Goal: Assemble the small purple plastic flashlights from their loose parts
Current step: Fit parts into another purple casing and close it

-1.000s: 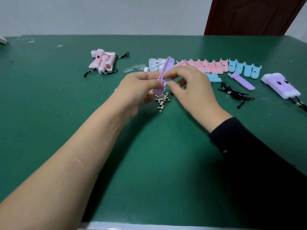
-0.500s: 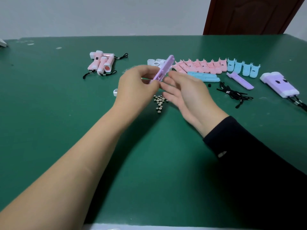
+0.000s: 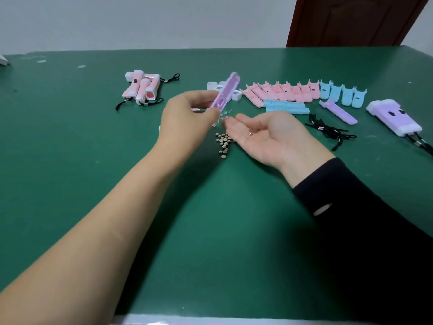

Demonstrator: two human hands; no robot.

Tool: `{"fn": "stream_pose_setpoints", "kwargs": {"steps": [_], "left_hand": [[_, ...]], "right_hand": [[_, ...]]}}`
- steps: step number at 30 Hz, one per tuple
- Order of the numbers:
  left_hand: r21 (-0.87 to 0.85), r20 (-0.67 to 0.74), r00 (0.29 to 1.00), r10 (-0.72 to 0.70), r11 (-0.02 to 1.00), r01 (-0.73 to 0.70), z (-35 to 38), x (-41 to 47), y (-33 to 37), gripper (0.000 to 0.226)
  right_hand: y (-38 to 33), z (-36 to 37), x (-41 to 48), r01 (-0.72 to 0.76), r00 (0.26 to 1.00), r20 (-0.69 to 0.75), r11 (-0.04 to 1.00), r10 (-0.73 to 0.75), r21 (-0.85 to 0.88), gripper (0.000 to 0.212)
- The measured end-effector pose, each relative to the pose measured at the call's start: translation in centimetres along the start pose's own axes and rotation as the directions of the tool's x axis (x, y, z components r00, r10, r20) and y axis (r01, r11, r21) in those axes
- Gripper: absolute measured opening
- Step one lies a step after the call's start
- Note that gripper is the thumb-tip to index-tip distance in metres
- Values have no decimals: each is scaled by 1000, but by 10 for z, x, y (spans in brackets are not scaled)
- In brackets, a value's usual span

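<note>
In the head view, dark marks are seen on the pink flashlights and on the finished purple flashlights, but they are too small to be read.

A purple shell half is held above the counter, in front of the white caps. Its long axis is tilted, running from its lower end at the fingers up, to the right and away from the person. Its ribbed inner side is turned toward the camera, and its upper end is blurred.

The left hand is reached in on a bare forearm from the lower left, and the lower end of the shell half is pinched between its thumb and fingers. The right hand, in a black sleeve, is held palm up just beside it, the fingers loose and uncurled and pointing left. One button cell is cradled in the palm. A pile of button cells lies on the counter under the fingertips.

Farther right, pink shell halves, blue shell halves, a second purple half and black lanyards are laid out.
</note>
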State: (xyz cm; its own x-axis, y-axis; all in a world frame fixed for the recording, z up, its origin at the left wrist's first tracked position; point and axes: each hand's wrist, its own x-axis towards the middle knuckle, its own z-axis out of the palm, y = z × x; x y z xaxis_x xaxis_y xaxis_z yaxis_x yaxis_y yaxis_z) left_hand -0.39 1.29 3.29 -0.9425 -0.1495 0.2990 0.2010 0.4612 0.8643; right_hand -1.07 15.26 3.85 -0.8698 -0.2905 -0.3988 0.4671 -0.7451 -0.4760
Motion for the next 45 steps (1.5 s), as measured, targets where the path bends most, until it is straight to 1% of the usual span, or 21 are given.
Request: {"fn": "stream_pose_setpoints", "kwargs": {"steps": [2, 3, 6, 8, 9, 11, 13, 15, 16, 17, 19, 21, 22, 24, 28, 32, 34, 37, 39, 42, 45], "left_hand": [[-169, 24, 995, -100, 980, 102, -5, 3, -1, 29], [-216, 40, 991, -126, 967, 132, -7, 3, -2, 29], [-275, 88, 983, -158, 945, 177, -8, 3, -2, 25], [-301, 121, 977, -173, 932, 202, -8, 3, -2, 22], [-311, 132, 975, -182, 926, 215, -7, 3, -2, 21], [-328, 143, 969, -200, 914, 237, -7, 4, -3, 20], [-342, 154, 964, -215, 904, 256, -6, 4, -4, 20], [-356, 168, 959, -228, 893, 275, -5, 4, -5, 20], [-363, 174, 956, -236, 887, 285, -5, 4, -5, 21], [-369, 179, 954, -242, 882, 293, -5, 4, -5, 21], [-374, 184, 949, -255, 875, 308, -4, 4, -5, 20], [-374, 187, 943, -274, 868, 326, -3, 3, -5, 19], [-373, 190, 941, -281, 866, 334, -2, 3, -5, 18], [-375, 195, 938, -288, 862, 342, -2, 3, -5, 18], [-385, 200, 937, -288, 856, 345, -2, 4, -6, 18], [-409, 199, 935, -294, 842, 352, -3, 4, -5, 17], [-427, 205, 934, -294, 832, 356, -3, 3, -4, 18], [-426, 216, 932, -291, 831, 358, -1, 2, -3, 20], [-423, 224, 932, -284, 833, 356, 0, 1, -2, 21], [-419, 240, 932, -272, 837, 352, 1, 0, 1, 19], [-418, 264, 931, -251, 840, 345, 4, -2, 3, 18]], "right_hand": [[-5, -1, 0, 4, 1000, 11, 999, -4, 41, 50], [-7, -2, 0, 10, 1000, 19, 998, -11, 62, 50], [-11, -2, 2, 11, 999, 45, 996, -15, 90, 40], [-10, -3, 3, 18, 999, 43, 1000, -18, 5, 24], [-9, -3, 4, 38, 999, 42, 997, -35, -72, 21], [-8, -3, 4, 99, 995, 36, 964, -93, -249, 19], [-8, -3, 4, 163, 986, 32, 907, -164, -389, 19], [-9, -4, 4, 197, 977, 26, 860, -210, -471, 21], [-9, -5, 5, 198, 976, 22, 854, -215, -482, 20], [-10, -6, 5, 184, 979, 15, 861, -201, -475, 19], [-11, -8, 5, 116, 992, -1, 906, -127, -408, 20], [-13, -9, 5, 19, 1000, -17, 954, -26, -300, 29], [-15, -10, 5, -23, 1000, -26, 966, 17, -257, 33], [-18, -11, 4, -67, 998, -25, 973, 63, -219, 34], [-19, -10, 1, -72, 996, 27, 966, 81, -250, 23], [-15, -7, 0, 4, 999, 45, 936, 13, -351, 14], [-14, -6, 0, 99, 995, 67, 890, -77, -446, 11], [-13, -6, -2, 285, 958, 148, 753, -246, -593, 10], [-11, -5, -3, 387, 913, 187, 627, -362, -676, 10], [-9, -4, -3, 496, 812, 249, 399, -528, -771, 8], [-7, -4, -3, 541, 718, 349, 169, -602, -824, 9]]}}
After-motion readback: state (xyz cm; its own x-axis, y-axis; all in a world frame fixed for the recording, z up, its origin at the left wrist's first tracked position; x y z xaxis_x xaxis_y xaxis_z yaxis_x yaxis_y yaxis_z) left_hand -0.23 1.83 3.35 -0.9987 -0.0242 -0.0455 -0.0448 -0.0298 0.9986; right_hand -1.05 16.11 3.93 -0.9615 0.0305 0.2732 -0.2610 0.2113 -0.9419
